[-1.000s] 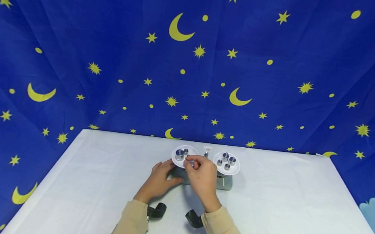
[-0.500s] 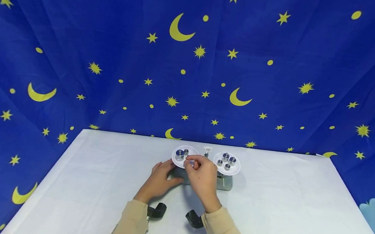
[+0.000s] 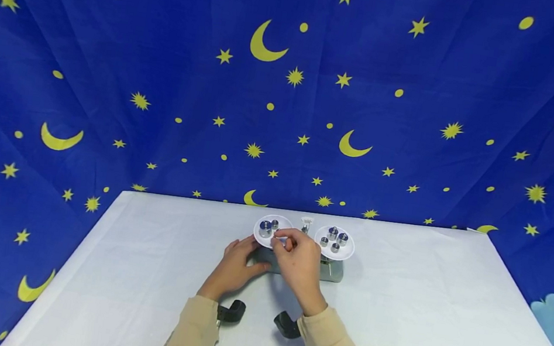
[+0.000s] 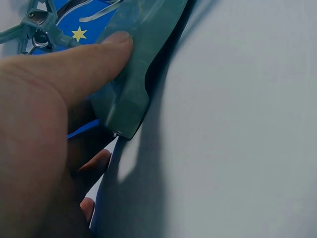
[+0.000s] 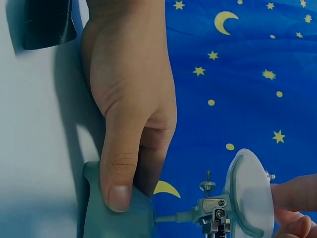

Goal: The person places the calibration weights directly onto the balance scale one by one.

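Observation:
A balance scale (image 3: 332, 270) with a grey-green base and two white pans stands near the table's back edge. My left hand (image 3: 233, 269) grips the left end of its base, thumb (image 4: 116, 47) on the front face and fingers behind. Over the left pan (image 3: 258, 240), my right hand (image 3: 300, 262) pinches a small metal weight at its fingertips, mostly hidden by the fingers. A larger metal weight (image 3: 265, 229) and a smaller one (image 3: 275, 224) sit on that pan. Several knobbed weights (image 3: 343, 238) stand on the right pan (image 3: 349, 250).
The scale stands on a white-covered table (image 3: 422, 312). Behind it hangs a blue curtain (image 3: 308, 100) with yellow stars and moons. A black wrist camera mount (image 3: 234, 311) sticks out from the left sleeve, another mount (image 3: 286, 324) from the right.
Both hands hold the same places as before. The right pan with its weights has dipped very slightly.

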`<state>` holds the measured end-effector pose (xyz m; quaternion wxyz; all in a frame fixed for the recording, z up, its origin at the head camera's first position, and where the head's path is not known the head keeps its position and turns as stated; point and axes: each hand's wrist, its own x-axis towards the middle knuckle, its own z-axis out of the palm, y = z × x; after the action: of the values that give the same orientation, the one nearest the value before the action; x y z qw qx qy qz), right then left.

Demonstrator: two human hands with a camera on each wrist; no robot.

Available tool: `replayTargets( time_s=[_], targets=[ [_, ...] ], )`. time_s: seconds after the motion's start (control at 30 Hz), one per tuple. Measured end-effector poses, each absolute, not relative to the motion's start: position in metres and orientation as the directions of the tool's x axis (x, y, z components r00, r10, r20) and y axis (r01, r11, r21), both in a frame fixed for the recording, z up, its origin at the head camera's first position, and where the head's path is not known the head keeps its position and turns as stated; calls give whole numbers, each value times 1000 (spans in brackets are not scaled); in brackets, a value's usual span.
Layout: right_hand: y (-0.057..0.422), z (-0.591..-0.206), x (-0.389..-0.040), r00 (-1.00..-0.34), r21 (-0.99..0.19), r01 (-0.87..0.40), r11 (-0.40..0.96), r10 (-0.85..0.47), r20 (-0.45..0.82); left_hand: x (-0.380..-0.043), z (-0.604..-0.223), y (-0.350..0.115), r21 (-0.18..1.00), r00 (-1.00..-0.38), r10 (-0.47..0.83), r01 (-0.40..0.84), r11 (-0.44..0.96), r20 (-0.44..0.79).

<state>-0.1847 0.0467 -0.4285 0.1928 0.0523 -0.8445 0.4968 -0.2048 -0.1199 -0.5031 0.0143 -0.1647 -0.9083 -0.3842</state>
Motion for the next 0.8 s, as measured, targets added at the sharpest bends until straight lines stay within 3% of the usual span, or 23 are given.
replayTargets(
  time_s=[0.8],
  targets=[
    [56, -425, -177, -882, -791, -359, 495, 97, 461, -205, -506, -121, 681, -940, 297, 327, 655, 166]
  ],
)
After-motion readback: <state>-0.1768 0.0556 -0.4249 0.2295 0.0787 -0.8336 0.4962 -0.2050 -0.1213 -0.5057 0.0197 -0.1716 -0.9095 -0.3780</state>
